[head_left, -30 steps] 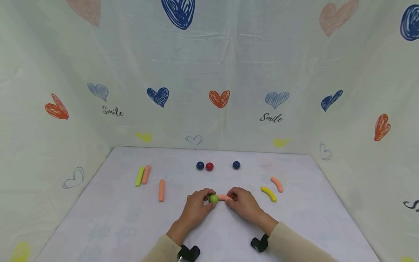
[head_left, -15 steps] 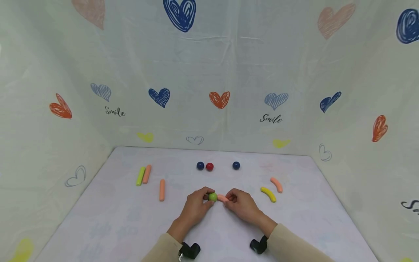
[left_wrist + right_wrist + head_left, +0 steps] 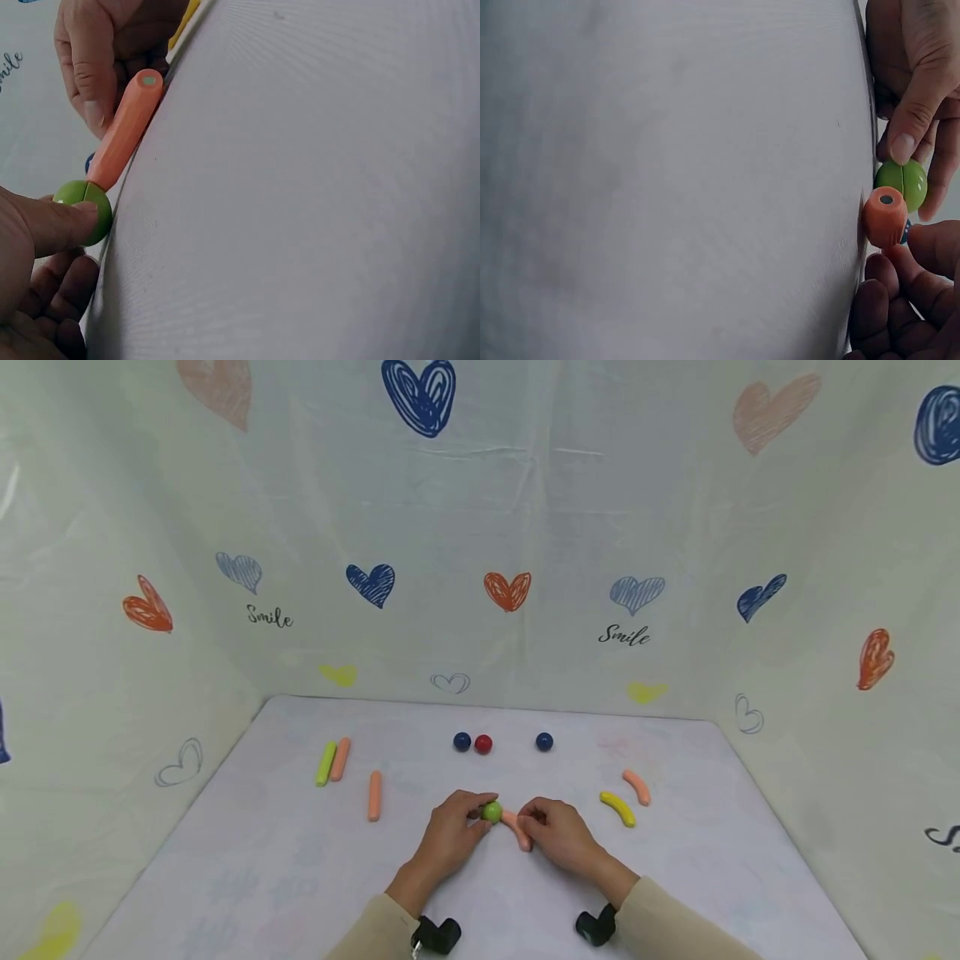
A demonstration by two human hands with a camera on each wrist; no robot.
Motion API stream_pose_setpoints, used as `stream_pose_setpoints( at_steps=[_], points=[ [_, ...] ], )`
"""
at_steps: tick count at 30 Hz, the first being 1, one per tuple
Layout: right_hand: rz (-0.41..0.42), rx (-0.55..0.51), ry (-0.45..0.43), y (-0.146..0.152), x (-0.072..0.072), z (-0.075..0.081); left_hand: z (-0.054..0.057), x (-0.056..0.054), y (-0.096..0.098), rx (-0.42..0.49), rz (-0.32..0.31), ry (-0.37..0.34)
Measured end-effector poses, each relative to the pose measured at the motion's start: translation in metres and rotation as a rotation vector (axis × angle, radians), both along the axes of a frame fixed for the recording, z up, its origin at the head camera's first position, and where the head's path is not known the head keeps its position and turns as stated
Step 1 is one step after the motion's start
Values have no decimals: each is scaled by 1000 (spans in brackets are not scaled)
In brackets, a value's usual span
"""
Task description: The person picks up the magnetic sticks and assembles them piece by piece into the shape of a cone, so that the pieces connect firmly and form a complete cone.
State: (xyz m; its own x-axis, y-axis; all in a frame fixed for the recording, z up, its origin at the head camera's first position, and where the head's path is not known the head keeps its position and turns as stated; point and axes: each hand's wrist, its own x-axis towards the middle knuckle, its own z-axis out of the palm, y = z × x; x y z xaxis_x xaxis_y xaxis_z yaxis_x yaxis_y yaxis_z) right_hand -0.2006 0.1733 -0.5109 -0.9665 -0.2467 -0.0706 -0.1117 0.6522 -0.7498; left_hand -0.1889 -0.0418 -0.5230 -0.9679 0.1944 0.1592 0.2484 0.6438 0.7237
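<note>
"Left grip [image 3: 452, 831]?"
"Pinching the glossy, seamed green ball [image 3: 492, 812]."
"And the smooth, curved orange stick [image 3: 126, 131]?"
"Its end meets the ball's right side; the right grip [image 3: 561, 837] is beside it, whether pinching I can't tell."

Green ball [image 3: 492, 812], seamed, is held; curved orange stick [image 3: 519, 833] is set against it, near end slanted right.
</note>
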Motion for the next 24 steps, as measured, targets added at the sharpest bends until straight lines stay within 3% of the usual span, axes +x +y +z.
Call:
stream_pose_setpoints(
  at_steps=[6,11,18,24],
  points=[
    [17,0,-3,-2,6,3,4,2,2,23,61,-60],
    [46,-14,-3,-4,12,4,4,12,0,41,84,-103],
    [134,-24,20,-5,22,4,1,27,0,-10,-12,-20],
    [215,-40,20,-6,24,4,-1,29,-1,-70,-10,31]
  ],
)
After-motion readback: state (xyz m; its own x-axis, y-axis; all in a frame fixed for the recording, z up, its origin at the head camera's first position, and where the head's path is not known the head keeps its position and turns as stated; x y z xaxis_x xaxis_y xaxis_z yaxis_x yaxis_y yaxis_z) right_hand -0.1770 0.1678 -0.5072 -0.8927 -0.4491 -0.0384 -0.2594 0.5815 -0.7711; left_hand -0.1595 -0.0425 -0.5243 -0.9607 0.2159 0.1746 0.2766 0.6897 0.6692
